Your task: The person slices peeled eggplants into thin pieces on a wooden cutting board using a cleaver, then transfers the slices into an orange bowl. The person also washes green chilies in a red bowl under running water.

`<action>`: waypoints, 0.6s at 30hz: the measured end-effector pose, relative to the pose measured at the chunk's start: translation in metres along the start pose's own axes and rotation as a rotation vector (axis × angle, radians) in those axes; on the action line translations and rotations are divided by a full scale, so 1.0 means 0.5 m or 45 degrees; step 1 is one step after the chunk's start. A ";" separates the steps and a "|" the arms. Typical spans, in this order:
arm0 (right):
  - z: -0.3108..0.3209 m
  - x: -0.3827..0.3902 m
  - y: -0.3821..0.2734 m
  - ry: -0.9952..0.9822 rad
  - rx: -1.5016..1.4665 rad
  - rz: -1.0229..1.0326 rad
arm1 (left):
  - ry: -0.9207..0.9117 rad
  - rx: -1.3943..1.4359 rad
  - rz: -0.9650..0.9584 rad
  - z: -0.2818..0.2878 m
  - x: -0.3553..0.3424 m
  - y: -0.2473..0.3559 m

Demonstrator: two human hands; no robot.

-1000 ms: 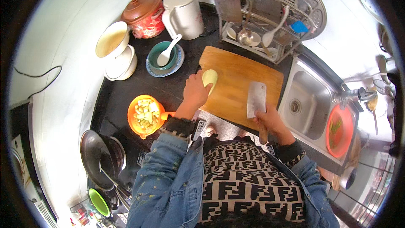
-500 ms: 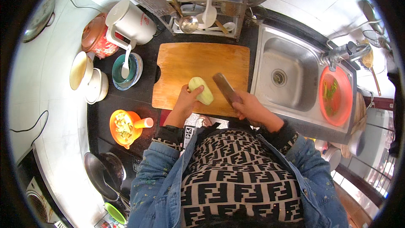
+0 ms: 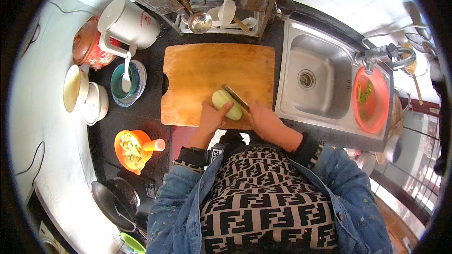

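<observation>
My left hand is closed around an oblong, pale green vegetable that looks peeled; its exact kind I cannot make out. It is over the near edge of a wooden cutting board. In my right hand is a kitchen knife, gripped by its handle, with the blade slanting along the vegetable's right side. Whether the edge has entered the vegetable is not visible.
A steel sink on the right holds a red-orange basin with green vegetable pieces. Left of the board stand stacked bowls, a white pitcher and an orange handled bowl of yellowish chunks. A utensil rack is behind.
The knife has moved left and turned edgewise, from apart from the vegetable to right beside it. My right hand has come nearer my left. The whole view has shifted slightly.
</observation>
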State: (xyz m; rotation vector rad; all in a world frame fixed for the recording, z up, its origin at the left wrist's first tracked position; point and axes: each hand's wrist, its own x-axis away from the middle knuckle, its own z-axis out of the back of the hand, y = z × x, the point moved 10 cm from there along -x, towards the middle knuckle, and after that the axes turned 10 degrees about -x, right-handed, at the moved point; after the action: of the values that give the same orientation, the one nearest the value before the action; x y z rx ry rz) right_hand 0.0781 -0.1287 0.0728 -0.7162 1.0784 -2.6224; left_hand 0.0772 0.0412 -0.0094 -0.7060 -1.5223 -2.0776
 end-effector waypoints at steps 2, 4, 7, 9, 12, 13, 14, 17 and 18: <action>0.014 0.021 -0.023 0.007 -0.027 -0.075 | -0.080 0.094 -0.017 -0.012 0.005 0.010; 0.028 0.039 -0.043 -0.062 0.055 -0.157 | -0.147 0.143 -0.072 -0.018 0.005 0.026; 0.039 0.062 -0.069 -0.149 0.092 -0.247 | -0.177 0.086 -0.072 -0.018 0.002 0.032; 0.037 0.066 -0.074 -0.209 0.097 -0.304 | -0.211 0.005 -0.053 -0.022 0.000 0.028; 0.024 0.057 -0.073 -0.271 0.114 -0.367 | -0.159 0.073 -0.088 -0.017 -0.003 0.031; 0.023 0.053 -0.074 -0.271 0.116 -0.365 | -0.159 0.085 -0.082 -0.018 -0.003 0.029; 0.020 0.049 -0.074 -0.273 0.121 -0.361 | -0.168 0.083 -0.077 -0.020 -0.005 0.028; 0.008 0.032 -0.067 -0.287 0.105 -0.343 | -0.168 0.056 -0.063 -0.020 -0.006 0.028; 0.007 0.021 -0.066 -0.265 0.083 -0.305 | -0.150 0.036 -0.072 -0.016 -0.007 0.032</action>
State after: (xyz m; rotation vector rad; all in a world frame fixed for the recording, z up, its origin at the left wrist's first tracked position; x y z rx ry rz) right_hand 0.0703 -0.1111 0.1020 -1.1379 0.8924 -2.6838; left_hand 0.0889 0.0291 -0.0020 -0.7961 -1.6500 -2.0839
